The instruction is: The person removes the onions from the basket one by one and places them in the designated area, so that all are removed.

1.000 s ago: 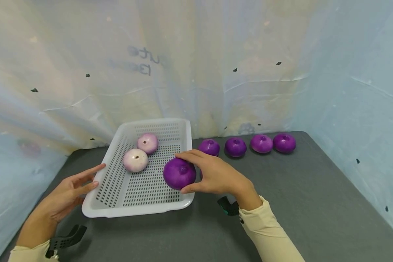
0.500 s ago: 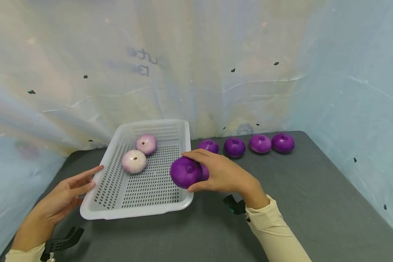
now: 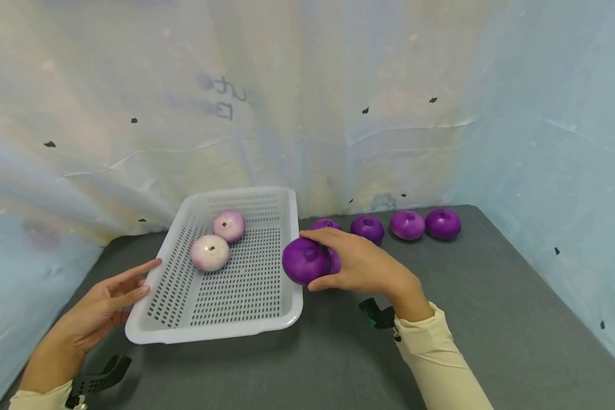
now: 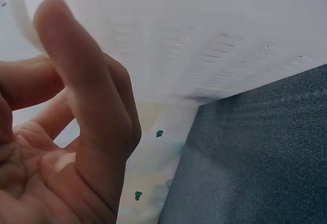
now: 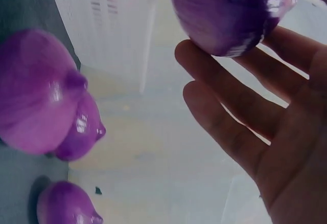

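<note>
A white perforated plastic basket (image 3: pixel 215 327) sits on the left, with two pale pink-white onions (image 3: pixel 210 253) (image 3: pixel 229 225) inside. My left hand (image 3: pixel 94 310) touches the basket's left rim with its fingertips and thumb; the left wrist view shows the bent fingers (image 4: pixel 97 91) against its side. My right hand (image 3: pixel 366 265) grips a glossy purple onion (image 3: pixel 306 261) between thumb and fingers, above the basket's right rim. In the right wrist view this onion (image 5: pixel 225 14) rests at the fingertips, two fingers extended beside it. Another purple onion (image 3: pixel 335 262) is mostly hidden behind it.
Several purple onions (image 3: pixel 367 229) (image 3: pixel 408 225) (image 3: pixel 443 223) stand in a row along the back of the dark table (image 3: pixel 492 319), right of the basket. Another onion (image 3: pixel 325 224) is partly covered by my right hand. Pale plastic sheeting (image 3: pixel 307 114) hangs close behind and at both sides.
My right hand has carried the purple onion rightward and slightly back, from over the basket's inside to its right rim. My left hand has stayed at the left rim.
</note>
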A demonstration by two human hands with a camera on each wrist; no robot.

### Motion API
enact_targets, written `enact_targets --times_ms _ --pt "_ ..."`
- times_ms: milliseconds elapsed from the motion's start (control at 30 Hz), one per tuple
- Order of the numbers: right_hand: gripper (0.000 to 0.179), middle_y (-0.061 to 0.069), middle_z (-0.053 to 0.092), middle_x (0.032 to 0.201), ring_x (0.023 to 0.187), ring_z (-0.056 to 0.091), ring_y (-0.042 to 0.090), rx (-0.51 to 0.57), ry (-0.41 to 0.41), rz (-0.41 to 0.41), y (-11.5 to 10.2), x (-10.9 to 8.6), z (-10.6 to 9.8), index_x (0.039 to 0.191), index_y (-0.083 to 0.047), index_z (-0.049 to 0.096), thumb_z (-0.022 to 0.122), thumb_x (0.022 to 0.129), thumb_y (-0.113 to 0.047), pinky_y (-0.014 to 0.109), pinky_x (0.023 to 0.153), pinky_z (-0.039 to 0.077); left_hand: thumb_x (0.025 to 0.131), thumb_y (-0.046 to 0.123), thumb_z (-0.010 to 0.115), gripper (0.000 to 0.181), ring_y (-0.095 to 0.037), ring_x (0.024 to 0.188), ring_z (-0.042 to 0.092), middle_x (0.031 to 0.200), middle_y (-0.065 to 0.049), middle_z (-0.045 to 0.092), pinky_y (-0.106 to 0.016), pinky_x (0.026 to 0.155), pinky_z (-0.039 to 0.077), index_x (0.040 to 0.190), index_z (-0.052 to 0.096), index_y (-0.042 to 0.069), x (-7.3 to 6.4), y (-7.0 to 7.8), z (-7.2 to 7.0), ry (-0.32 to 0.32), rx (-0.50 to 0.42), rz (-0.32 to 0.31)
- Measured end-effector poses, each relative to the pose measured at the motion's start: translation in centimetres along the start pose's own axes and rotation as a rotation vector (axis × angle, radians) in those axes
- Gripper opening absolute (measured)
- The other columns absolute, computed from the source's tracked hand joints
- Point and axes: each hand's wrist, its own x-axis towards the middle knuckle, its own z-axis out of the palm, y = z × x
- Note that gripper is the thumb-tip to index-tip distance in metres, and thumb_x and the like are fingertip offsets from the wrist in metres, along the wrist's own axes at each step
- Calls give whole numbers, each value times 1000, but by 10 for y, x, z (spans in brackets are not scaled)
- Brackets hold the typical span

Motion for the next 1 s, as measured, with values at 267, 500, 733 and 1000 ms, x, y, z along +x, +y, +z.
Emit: enact_targets --times_ms 267,500,733,1000 --pt "85 -9 47 152 142 43 15 17 4 56 18 -10 -14 151 -29 43 83 78 -46 42 115 39 107 7 44 59 -11 109 68 119 7 62 -45 79 60 159 26 29 1 -1 2 17 -9 3" --pt "86 0 45 154 142 44 23 -6 24 153 41 -22 -28 152 -24 42 84 79 -41 49 113 40 106 6 44 59 -11 109 68 119 7 62 -45 78 60 158 28 29 0 -1 2 15 -25 14" --pt "88 6 44 154 138 47 29 -12 48 211 65 -31 -39 153 -23 40 84 79 -39 53 109 42 106 6 45 59 -11 108 69 121 10 63 -45 78 60 158 29 29 0 -2 2 22 -28 18" --pt "89 12 48 151 128 54 31 -34 43 253 85 -38 -42 153 -17 40 85 79 -35 54 104 46 106 8 47 59 -11 106 69 120 12 64 -45 77 60 158 30 29 0 -2 3 56 15 10"
